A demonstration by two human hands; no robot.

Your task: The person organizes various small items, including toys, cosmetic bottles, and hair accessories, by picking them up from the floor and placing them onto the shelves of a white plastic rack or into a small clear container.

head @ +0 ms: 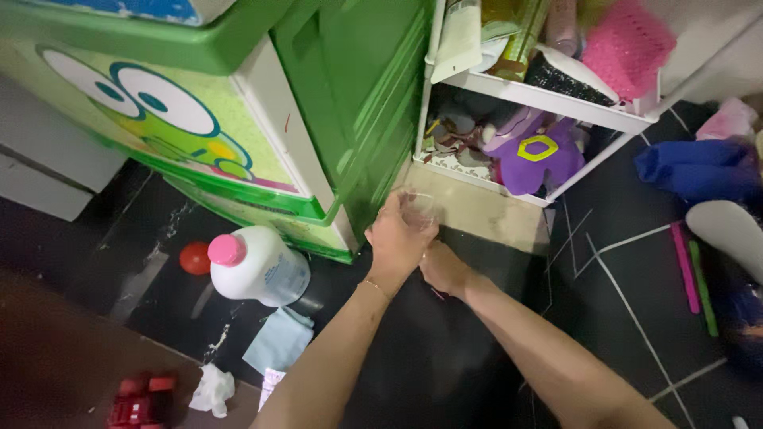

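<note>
The left hand (400, 234) is closing its fingers around a small clear plastic cup (416, 208), holding it low, just in front of the corner where the green plastic drawer cabinet with a cartoon frog face (238, 103) is standing beside the white plastic shelf rack (548, 99). The right hand (443, 268) is lying just under the left hand, touching its wrist side; its fingers are hidden, so I cannot tell if it is gripping anything. Both arms are reaching over the dark tiled floor (620, 318). To the left of the hands, a white plastic bottle with a pink cap (258, 266) is standing on the floor, with a small red ball (195, 258) just behind it and a light blue cloth (280, 340) in front of it. On the lower level of the rack, a purple soft toy (540, 155) is lying.
</note>
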